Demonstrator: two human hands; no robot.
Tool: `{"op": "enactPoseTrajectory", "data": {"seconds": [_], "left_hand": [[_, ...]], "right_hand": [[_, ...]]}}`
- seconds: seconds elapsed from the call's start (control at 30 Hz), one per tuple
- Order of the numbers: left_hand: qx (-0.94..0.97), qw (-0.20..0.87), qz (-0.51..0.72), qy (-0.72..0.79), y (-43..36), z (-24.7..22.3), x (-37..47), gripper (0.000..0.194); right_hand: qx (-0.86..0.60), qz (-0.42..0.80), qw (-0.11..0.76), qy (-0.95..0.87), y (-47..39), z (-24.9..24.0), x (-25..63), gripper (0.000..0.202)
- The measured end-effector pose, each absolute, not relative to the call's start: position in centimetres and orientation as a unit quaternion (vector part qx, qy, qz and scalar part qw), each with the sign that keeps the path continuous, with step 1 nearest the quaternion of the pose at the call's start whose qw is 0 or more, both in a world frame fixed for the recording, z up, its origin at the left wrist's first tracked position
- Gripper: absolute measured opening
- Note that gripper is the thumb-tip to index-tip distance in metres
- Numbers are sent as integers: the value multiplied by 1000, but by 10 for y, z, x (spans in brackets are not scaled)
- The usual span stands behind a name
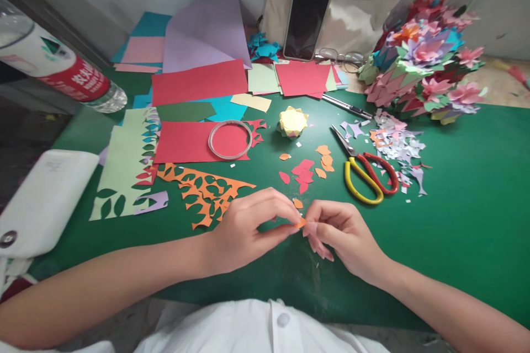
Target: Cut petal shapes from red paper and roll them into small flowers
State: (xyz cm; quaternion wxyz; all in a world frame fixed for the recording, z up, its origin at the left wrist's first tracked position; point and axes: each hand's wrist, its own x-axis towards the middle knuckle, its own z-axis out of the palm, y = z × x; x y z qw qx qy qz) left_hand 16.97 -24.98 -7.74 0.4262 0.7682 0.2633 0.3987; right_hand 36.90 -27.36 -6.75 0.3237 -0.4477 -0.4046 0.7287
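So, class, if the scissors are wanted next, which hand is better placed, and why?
Probably the right hand: the scissors lie ahead of it, handles nearer than blades, while the left hand is farther off. Both hands appear to pinch an orange paper piece, so the right must release its grip.

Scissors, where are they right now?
In the head view, the scissors lie right of centre on the green tabletop, beyond the right hand, between the loose orange petals and the pile of paper scraps.
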Motion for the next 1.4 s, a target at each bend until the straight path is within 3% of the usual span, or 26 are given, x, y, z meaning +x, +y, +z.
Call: {"op": "enactPoseTrajectory", "data": {"seconds": [0.23,0.37,0.53,0.93,1.23,1.4], "left_hand": [[768,429,397,263,-250,-78,169,15],[768,426,398,266,-249,-76,171,14],[764,425,405,268,-249,-73,172,14],[740,469,363,317,-252,-69,172,17],[605,633,315,366,-248,-63,169,14],[606,645,287,366,-249,-64,171,17]], "right_hand": [[-446,677,320,-490,-273,-62,369,15],[-434,484,382,-657,-276,-63,371,8],[-347,309,419,-780,-275,-67,371,29],[-342,246,431,-798,-273,-64,371,22],[-343,239,428,-801,-272,-64,372,24],[-337,244,432,-800,-271,-65,371,22]]}}
